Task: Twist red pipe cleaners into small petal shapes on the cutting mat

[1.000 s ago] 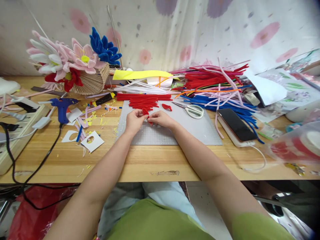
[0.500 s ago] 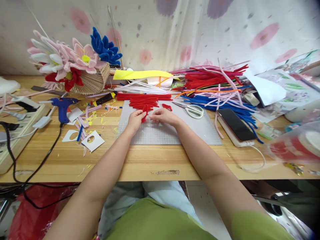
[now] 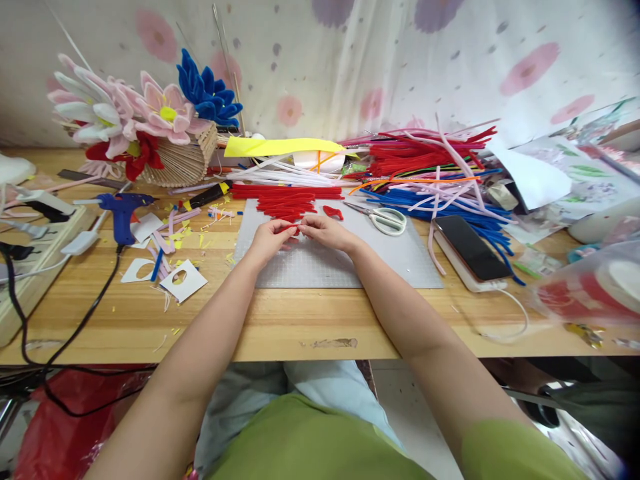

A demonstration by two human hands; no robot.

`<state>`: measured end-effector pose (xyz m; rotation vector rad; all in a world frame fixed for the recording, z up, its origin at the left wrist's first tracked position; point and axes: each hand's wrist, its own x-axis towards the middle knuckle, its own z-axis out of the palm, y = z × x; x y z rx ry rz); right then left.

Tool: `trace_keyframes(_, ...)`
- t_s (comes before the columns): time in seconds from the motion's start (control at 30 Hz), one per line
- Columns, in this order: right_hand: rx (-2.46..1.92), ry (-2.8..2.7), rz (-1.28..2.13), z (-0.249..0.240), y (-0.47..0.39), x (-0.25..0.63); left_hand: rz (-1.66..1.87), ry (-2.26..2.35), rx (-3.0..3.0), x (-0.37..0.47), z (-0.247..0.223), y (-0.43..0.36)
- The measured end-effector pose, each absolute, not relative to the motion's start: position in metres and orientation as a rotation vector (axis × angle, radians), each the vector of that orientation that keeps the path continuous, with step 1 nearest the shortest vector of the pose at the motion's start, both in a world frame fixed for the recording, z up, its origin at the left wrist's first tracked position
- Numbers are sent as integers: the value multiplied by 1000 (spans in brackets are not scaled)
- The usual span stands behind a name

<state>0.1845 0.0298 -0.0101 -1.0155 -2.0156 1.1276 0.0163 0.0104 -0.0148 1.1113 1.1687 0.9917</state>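
Observation:
Between my fingertips is a short red pipe cleaner piece (image 3: pixel 294 227), mostly covered by the fingers. My left hand (image 3: pixel 273 241) pinches its left side, and my right hand (image 3: pixel 323 232) closes on its right end. Both hands hover over the grey cutting mat (image 3: pixel 320 270). Just beyond them, cut red pipe cleaners (image 3: pixel 286 202) lie in a stack on the mat. A small bent red petal shape (image 3: pixel 333 213) rests right behind my right hand. Scissors with pale handles (image 3: pixel 389 221) lie to its right, blades pointing left.
On the left are a blue glue gun (image 3: pixel 123 215), a power strip (image 3: pixel 45 267) and white card scraps (image 3: pixel 183 281). Fuzzy flowers (image 3: pixel 165 113) stand behind them. To the right lie a phone (image 3: pixel 471 248) on a white power bank, blue pipe cleaners (image 3: pixel 450 212) and a bagged cup (image 3: pixel 595 287).
My hands have come together, and my right fingers now grip the red piece too. Held upright in my left hand before, it now lies roughly level between both hands.

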Motion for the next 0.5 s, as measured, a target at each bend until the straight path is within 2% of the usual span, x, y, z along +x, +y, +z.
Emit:
trace_keyframes(0.23, -923, -1705, 1448, -13, 27, 179, 935, 1113, 1035, 14, -5, 6)
trace_keyframes(0.5, -892, -1516, 1596, -15, 23, 171, 891, 1049, 981, 8, -10, 10)
